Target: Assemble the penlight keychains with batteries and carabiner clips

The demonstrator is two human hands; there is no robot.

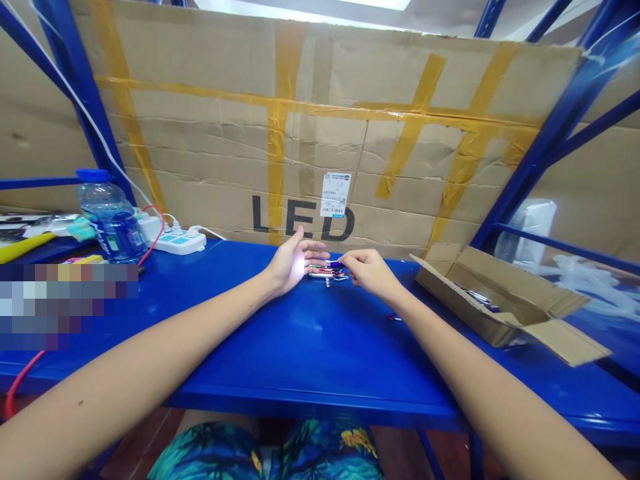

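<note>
Several small, slim, pen-like items [327, 272] in red, silver and dark blue lie together near the back middle of the blue table. My left hand [299, 261] is at their left side, palm turned inward, fingers spread, with a bright spot of light on the palm. From the right, my right hand [366, 268] pinches the end of a dark blue item [335, 265] between thumb and forefinger. Small silvery pieces [328, 283] lie just in front of the pile. A small red and blue item [395, 318] rests beside my right forearm.
An open cardboard box [493, 300] with some slim items inside stands at the right. At the left are a blue-capped bottle [113, 223], a white power strip [181, 241] and a red cable [23, 377]. A large taped cardboard sheet [225, 147] rises behind the blue table [320, 360].
</note>
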